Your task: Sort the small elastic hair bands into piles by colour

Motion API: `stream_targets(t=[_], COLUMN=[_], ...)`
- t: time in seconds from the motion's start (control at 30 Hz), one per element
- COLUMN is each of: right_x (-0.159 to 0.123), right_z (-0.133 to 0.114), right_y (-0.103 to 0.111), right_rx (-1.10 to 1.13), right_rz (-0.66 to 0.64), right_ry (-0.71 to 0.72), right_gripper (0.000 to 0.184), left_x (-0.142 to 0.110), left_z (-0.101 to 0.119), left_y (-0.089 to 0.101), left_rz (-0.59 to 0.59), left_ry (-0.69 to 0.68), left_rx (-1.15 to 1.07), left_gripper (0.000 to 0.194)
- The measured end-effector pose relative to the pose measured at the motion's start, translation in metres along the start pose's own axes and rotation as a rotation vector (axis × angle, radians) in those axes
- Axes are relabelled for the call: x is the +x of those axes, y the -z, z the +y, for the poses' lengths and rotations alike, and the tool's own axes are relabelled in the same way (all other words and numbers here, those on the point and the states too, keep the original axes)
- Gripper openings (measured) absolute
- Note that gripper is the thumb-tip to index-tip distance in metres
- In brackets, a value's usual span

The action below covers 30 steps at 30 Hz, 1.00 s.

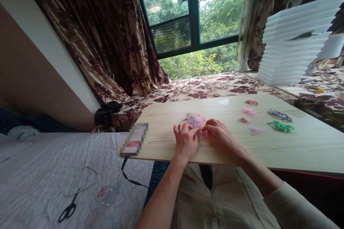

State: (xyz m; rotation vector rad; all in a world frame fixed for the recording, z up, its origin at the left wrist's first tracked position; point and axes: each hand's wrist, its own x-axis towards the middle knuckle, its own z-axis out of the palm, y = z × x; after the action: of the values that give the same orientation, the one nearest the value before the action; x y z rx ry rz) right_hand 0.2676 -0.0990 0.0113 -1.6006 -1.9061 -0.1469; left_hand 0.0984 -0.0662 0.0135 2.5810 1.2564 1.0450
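Observation:
On the pale wooden table top lies a pile of small, thin loops (192, 118) in pink, lilac and pale blue, which look like tiny elastic bands. My left hand (186, 141) rests at the pile's near left edge, fingers bent and apart. Close by on the right, my right hand (219, 134) has its thumb and forefinger drawn together at the pile, nearly touching my left. What its fingertips hold is too small and hidden to name. Pink bits show between and under both hands.
Smaller groups lie to the right: an orange-red loop (251, 102), pink bands (249, 112), lilac bands (255, 130), purple rings (280, 115) and green rings (281, 126). A blurred-out phone (135, 139) sits at the table's left end. Scissors (67, 212) and a cable (80, 168) lie on the bed.

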Motion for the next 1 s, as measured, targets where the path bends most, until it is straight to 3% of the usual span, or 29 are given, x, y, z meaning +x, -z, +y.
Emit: stream_targets(t=[0.2,0.4,0.77,1.0], right_x=[-0.001,-0.002,-0.004,-0.005], right_z=[0.005,0.015,0.011,0.013], right_y=[-0.001,-0.004,-0.002,-0.002], right_rx=[0.023,0.009,-0.123,-0.084], right_rz=[0.093,0.149,0.058,0.061], right_ry=[-0.084,-0.201,-0.270,-0.200], right_gripper=[0.032,0.032,0.026,0.020], left_x=[0.000,-0.001,-0.001,-0.001], left_z=[-0.001,-0.001,0.002,0.001], left_y=[0.000,0.000,0.001,0.000], left_rz=[0.031,-0.056,0.064,0.078], left_ry=[0.017,-0.120,-0.018,-0.021], left_rx=[0.011,-0.001,0.011,0.017], left_gripper=[0.024,0.031,0.016,0.015])
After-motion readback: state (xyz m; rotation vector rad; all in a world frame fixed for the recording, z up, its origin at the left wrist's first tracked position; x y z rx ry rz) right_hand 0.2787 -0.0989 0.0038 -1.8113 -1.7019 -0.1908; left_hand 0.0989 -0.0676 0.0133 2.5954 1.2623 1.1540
